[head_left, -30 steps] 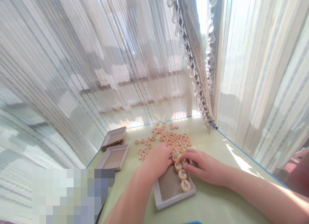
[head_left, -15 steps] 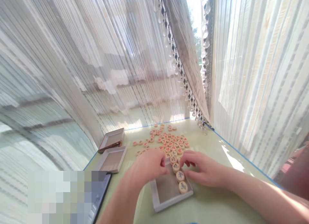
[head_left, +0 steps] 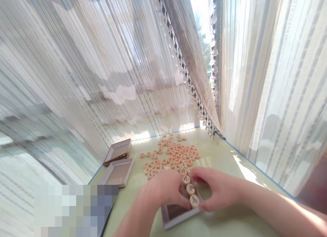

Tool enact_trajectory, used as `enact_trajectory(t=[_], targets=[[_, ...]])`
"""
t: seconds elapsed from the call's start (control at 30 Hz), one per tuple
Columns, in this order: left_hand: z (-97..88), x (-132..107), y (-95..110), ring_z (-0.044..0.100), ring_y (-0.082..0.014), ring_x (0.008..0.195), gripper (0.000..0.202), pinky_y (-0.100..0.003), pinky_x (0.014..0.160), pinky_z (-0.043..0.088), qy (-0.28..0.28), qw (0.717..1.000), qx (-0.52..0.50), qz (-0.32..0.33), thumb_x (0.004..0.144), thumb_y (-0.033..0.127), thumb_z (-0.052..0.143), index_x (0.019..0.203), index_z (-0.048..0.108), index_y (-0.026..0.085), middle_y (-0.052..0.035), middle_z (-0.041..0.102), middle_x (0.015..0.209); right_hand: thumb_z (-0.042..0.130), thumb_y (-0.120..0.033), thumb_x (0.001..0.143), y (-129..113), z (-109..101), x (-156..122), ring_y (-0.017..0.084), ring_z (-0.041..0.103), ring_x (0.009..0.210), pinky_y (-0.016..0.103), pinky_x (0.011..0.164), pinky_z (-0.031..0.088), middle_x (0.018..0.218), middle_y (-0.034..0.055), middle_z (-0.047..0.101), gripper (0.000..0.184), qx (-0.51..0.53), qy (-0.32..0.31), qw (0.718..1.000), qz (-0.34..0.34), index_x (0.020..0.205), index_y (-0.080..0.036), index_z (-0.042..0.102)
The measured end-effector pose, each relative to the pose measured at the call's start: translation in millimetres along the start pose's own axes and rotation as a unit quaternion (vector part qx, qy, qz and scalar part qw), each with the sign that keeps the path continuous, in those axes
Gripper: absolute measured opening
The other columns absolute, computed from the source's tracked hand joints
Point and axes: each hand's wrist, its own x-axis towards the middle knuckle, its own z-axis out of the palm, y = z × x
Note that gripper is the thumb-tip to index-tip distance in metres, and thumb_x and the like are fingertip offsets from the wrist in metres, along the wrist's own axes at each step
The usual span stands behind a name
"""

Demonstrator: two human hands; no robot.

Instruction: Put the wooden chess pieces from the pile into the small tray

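Note:
A shallow grey box [head_left: 170,222] lies on the pale green table [head_left: 230,162] right in front of me. A row of round wooden chess pieces [head_left: 190,189] stands along the box's right side. My left hand [head_left: 163,191] is curled over the box, its fingertips touching the row from the left. My right hand [head_left: 218,187] closes in from the right, fingers bent round the same pieces, thumb near the nearest piece [head_left: 194,201]. Both hands pinch the row between them. Several loose pieces [head_left: 176,154] with red or black marks lie scattered beyond.
Two more shallow boxes sit at the left: one open box [head_left: 117,172] and a darker one [head_left: 118,151] behind it. Sheer striped curtains [head_left: 102,76] with a beaded trim [head_left: 194,93] hang round the table's blue-edged far corner. A blurred patch covers the lower left.
Both hands have drawn back toward me along the box and closed together on the row of pieces. The view has tilted slightly upward.

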Motion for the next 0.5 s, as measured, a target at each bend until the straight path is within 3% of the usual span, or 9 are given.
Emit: enact_trajectory(t=[0.33,0.5], targets=[[7.4,4.9,4.7,0.039,-0.0089,0.043,0.030,-0.021,0.041,0.027,0.006,1.000,0.005,0.020,0.055,0.052,0.063,0.061,0.065,0.022,0.0040,0.050,0.050,0.068,-0.031,0.052,1.0,0.0,1.9,0.010,0.040,0.064,0.022,0.054,0.031,0.077,-0.0044,0.047,0.040,0.002,-0.029,1.000,0.004,0.083,-0.021,0.046],[-0.1,0.5,-6.4,0.047,-0.0092,0.051,0.019,-0.021,0.045,0.029,0.009,0.999,-0.033,0.029,0.059,0.039,0.063,0.062,0.063,0.020,0.0045,0.056,0.056,0.071,-0.032,0.050,2.9,-2.9,0.6,0.011,0.042,0.068,0.022,0.057,0.034,0.082,-0.0037,0.047,0.047,0.034,-0.033,0.999,0.023,0.089,-0.021,0.046]])
